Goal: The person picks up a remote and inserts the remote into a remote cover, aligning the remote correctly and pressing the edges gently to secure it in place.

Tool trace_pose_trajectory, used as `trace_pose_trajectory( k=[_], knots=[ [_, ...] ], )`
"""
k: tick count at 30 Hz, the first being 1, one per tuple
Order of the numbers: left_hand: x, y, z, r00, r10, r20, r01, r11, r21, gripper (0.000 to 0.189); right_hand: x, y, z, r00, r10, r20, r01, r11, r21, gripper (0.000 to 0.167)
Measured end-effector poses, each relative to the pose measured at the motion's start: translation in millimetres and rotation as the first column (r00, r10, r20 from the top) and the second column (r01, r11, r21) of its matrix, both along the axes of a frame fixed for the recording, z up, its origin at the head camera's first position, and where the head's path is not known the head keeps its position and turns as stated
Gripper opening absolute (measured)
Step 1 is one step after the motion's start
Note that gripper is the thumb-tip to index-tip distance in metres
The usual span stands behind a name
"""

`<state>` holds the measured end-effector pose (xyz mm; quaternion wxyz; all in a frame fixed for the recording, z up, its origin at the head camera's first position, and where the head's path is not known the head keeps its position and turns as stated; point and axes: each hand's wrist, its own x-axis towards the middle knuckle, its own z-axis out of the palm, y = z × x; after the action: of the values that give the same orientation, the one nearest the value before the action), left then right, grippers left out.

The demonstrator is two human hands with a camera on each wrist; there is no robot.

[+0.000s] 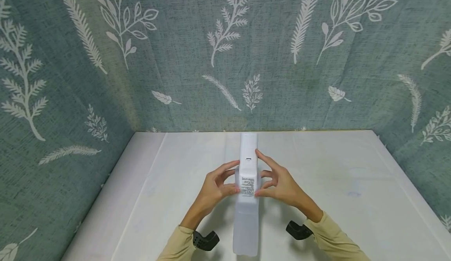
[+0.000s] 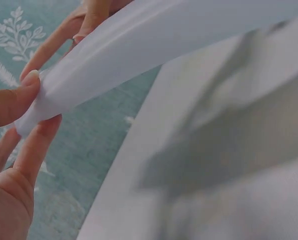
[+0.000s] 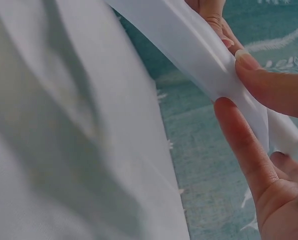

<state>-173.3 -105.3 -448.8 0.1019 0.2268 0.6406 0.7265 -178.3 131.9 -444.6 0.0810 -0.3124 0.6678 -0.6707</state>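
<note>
A long, narrow white plastic device (image 1: 248, 167) is held lengthwise between both hands over the table. It has a small dark slot near its far end and a printed label in the middle. Its near part is a wider, greyish, smooth piece (image 1: 246, 225). My left hand (image 1: 215, 188) pinches its left side, with the thumb beside the label and fingers spread farther up. On the right side my right hand (image 1: 282, 180) grips it the same way, index finger reaching toward the slot. In both wrist views the smooth pale casing (image 2: 104, 60) slants between the fingertips.
The white table (image 1: 169, 198) carries soft shadows under the device. Green cloth with white leaf prints (image 1: 197, 57) hangs behind it and along both sides. A black wrist camera (image 1: 206, 240) sits on the left wrist, another black camera (image 1: 298, 229) on the right.
</note>
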Motion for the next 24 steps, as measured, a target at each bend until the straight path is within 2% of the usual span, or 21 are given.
trace_pose_trajectory(
  k=[12,24],
  knots=[
    [2.2,1.1,6.1,1.000,0.024,0.007,-0.024,1.000,0.005,0.067,-0.4,0.8,5.0,0.999,-0.031,-0.014,0.031,1.000,0.002,0.098],
    [3.6,1.6,7.0,0.999,0.044,0.026,-0.045,0.999,0.020,0.065,1.5,0.4,7.9,0.998,-0.059,-0.020,0.060,0.998,0.021,0.095]
  ],
)
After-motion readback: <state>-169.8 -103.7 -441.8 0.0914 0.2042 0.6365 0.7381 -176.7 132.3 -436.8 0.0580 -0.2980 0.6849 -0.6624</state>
